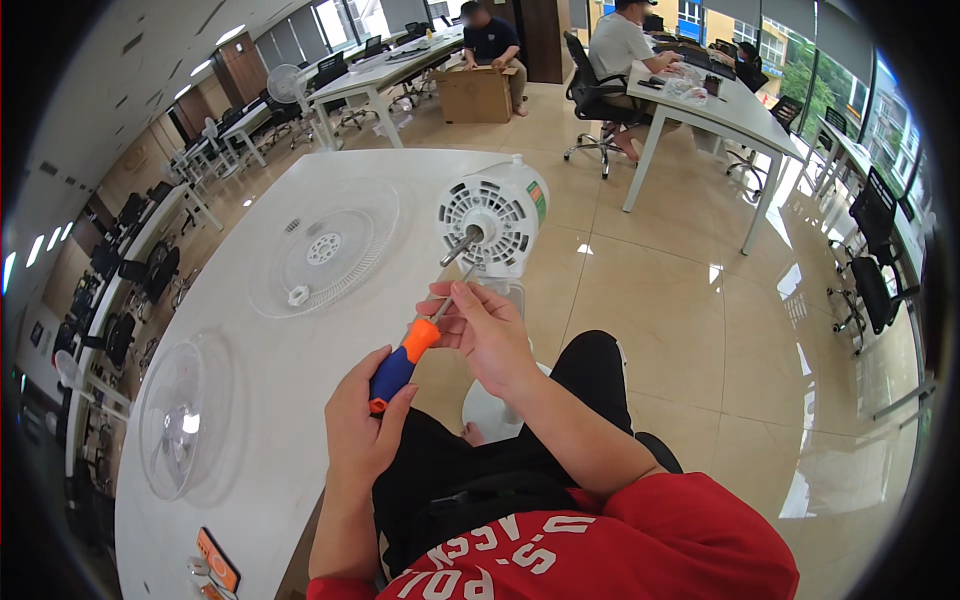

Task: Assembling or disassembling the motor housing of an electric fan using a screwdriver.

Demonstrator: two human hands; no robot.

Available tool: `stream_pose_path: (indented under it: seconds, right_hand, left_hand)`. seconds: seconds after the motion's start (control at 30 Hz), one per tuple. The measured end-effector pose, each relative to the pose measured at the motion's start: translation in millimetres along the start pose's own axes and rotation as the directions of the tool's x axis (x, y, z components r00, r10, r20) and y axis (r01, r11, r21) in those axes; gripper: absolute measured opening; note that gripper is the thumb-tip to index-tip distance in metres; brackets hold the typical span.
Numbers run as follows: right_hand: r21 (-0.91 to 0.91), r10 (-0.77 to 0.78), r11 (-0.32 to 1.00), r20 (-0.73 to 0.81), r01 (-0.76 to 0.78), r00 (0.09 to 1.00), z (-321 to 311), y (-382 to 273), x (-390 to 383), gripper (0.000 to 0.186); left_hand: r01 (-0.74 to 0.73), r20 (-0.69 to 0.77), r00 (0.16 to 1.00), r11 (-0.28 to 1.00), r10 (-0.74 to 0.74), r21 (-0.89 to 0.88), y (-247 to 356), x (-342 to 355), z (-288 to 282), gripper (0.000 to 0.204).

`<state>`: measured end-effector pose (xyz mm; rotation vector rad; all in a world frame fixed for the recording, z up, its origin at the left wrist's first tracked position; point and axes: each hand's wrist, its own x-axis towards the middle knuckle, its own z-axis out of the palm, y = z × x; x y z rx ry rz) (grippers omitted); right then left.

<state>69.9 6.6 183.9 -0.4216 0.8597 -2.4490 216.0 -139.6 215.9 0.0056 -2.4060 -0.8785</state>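
Observation:
My left hand is closed around the blue and orange handle of a screwdriver, which points up and away from me. My right hand pinches the screwdriver's thin metal shank between thumb and fingers. Just beyond the fingertips stands the white motor head of a fan, its slotted face turned toward me. A metal spindle sticks out from the middle of that face. The screwdriver's tip lies close below the spindle; whether it touches the motor head I cannot tell. The fan's white base shows partly behind my arm.
On the white table to my left lie a clear round fan grille with a small white nut, a clear fan part and an orange phone. Two people sit farther off, one beside a cardboard box.

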Motion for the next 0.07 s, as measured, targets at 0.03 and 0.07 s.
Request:
stream_pose_path:
  seconds: [0.03,0.07]
  right_hand:
    - [0.020,-0.003,1.000,0.009,0.002,1.000,-1.1,-1.8,1.3,0.035]
    - [0.013,0.008,1.000,0.008,-0.008,1.000,-1.1,-3.1,2.8,0.036]
  left_hand:
    - [-0.027,-0.007,1.000,1.000,0.027,0.010,0.1,3.1,0.8,0.048]
    - [-0.050,-0.017,0.999,0.998,0.051,0.022,0.8,4.4,0.2,0.048]
